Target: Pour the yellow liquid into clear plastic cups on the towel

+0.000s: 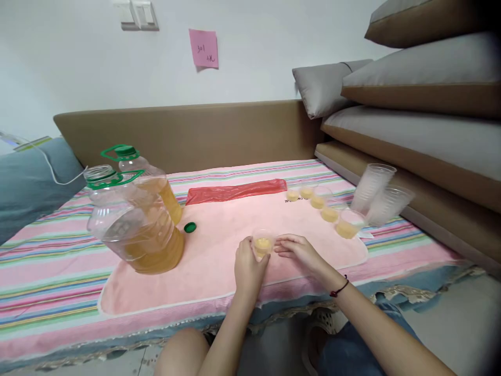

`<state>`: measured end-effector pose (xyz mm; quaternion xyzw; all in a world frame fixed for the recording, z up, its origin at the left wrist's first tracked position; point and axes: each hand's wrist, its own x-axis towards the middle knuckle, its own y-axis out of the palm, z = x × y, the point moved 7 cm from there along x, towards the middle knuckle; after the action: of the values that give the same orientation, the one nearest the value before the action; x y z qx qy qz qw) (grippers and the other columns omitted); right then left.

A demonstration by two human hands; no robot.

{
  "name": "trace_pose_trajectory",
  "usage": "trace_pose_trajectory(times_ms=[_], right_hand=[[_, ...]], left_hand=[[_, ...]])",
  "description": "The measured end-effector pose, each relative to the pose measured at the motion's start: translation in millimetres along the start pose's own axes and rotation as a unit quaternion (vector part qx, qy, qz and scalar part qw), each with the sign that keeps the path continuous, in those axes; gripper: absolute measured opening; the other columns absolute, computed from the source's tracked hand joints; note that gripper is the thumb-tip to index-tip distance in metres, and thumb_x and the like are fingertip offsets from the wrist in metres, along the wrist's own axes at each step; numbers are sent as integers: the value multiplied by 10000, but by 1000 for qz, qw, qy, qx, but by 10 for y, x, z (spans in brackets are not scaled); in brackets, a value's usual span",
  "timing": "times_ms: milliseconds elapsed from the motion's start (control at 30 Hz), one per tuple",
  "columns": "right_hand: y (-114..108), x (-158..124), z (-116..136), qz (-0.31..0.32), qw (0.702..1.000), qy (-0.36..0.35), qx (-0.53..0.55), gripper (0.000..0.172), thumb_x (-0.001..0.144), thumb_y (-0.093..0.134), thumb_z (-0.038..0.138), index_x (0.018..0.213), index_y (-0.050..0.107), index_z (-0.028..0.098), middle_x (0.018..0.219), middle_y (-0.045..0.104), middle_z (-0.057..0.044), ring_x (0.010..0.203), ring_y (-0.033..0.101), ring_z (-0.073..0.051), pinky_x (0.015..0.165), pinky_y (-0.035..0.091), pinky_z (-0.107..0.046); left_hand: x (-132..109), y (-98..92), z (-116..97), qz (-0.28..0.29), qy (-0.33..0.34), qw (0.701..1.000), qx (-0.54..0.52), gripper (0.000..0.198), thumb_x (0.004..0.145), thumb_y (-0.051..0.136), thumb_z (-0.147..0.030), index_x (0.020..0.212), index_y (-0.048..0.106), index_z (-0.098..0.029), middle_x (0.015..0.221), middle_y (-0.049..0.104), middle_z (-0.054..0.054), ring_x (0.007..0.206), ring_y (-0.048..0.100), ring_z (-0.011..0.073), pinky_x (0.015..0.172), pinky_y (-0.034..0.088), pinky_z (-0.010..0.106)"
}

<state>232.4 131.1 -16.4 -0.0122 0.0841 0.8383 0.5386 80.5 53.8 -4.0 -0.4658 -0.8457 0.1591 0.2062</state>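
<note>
A clear plastic cup (263, 244) with some yellow liquid in it is at the front middle of the pink mat. My left hand (249, 263) is closed round its left and near side. At the cup's right side is my right hand (295, 249), fingers stretched out and slightly apart, their tips close to or touching the wall. Left of the hands, an uncapped big bottle (152, 245) of yellow liquid stands in front of a green-capped bottle (170, 196). A loose green cap (190, 227) lies beside them on the mat.
Several cups with yellow liquid, one of them a front cup (347, 227), stand in a slanting row at the right. Beyond them lean two stacks of clear cups (371, 188). A red plastic bag (237, 192) lies across the mat (219, 271). Grey-brown cushions (422, 125) pile up at the right.
</note>
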Motion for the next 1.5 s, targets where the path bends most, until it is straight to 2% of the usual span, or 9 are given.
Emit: trace_pose_trajectory(times_ms=[100, 367, 533, 667, 767, 1033, 1200, 1333, 1500], right_hand=[[32, -18, -6, 8, 1000, 13, 26, 229, 645, 768, 366, 775, 736, 180, 799, 772, -86, 784, 752, -230, 858, 573, -435], [-24, -50, 101, 5, 999, 1, 42, 249, 644, 744, 351, 821, 757, 176, 863, 774, -85, 847, 741, -226, 908, 549, -433], [-353, 8, 207, -47, 999, -22, 3, 252, 721, 662, 381, 881, 737, 201, 997, 768, -87, 846, 732, -210, 852, 572, -407], [-651, 73, 219, -97, 990, -30, -100, 215, 741, 597, 331, 859, 708, 189, 896, 760, -75, 766, 704, -210, 755, 566, -379], [-743, 64, 238, -110, 975, -31, -189, 196, 758, 555, 272, 859, 699, 185, 837, 752, -71, 810, 692, -229, 764, 533, -364], [-600, 46, 282, -83, 944, -22, -319, 209, 823, 523, 209, 898, 716, 179, 902, 776, -102, 881, 712, -235, 773, 498, -305], [-515, 83, 282, -78, 936, -15, -342, 173, 832, 564, 208, 906, 720, 223, 885, 781, -75, 868, 718, -228, 734, 487, -276], [-474, 67, 323, -74, 933, -1, -353, 163, 845, 564, 194, 915, 710, 204, 928, 776, -92, 902, 715, -243, 759, 476, -295], [-465, 41, 375, -66, 934, 3, -352, 110, 837, 595, 209, 869, 700, 197, 918, 771, -87, 909, 708, -261, 758, 456, -312]], left_hand=[[41, 74, -12, -2, 23, 999, 40, 398, 709, 679, -250, 1079, 561, -161, 1060, 657, 111, 1025, 613, 274, 916, 463, 412], [116, 166, -106, -4, 26, 999, 21, 375, 723, 692, -307, 1053, 573, -174, 1019, 690, 87, 903, 652, 230, 799, 494, 350], [340, 342, -291, 5, 36, 999, -6, 409, 666, 744, -302, 1029, 592, -193, 1033, 706, 64, 829, 646, 192, 757, 497, 319], [619, 616, -407, 31, 42, 998, -26, 418, 640, 766, -297, 1007, 593, -195, 1034, 702, 53, 781, 632, 163, 712, 490, 286], [824, 868, -446, 57, 47, 997, -35, 398, 624, 771, -281, 964, 585, -192, 989, 699, 45, 752, 620, 154, 691, 474, 276], [1260, 1491, -403, 94, 47, 994, -34, 424, 601, 778, -243, 969, 573, -192, 897, 691, 17, 738, 619, 150, 668, 471, 261], [1430, 1725, -451, 103, 66, 992, -26, 400, 611, 778, -247, 954, 580, -193, 924, 694, 25, 751, 614, 149, 681, 467, 261], [1537, 1894, -503, 114, 81, 990, -22, 418, 606, 791, -257, 959, 575, -193, 897, 683, 20, 750, 608, 155, 681, 456, 264], [1612, 2019, -543, 119, 89, 989, -21, 421, 619, 794, -261, 962, 558, -196, 939, 683, 39, 780, 614, 165, 690, 451, 270]])
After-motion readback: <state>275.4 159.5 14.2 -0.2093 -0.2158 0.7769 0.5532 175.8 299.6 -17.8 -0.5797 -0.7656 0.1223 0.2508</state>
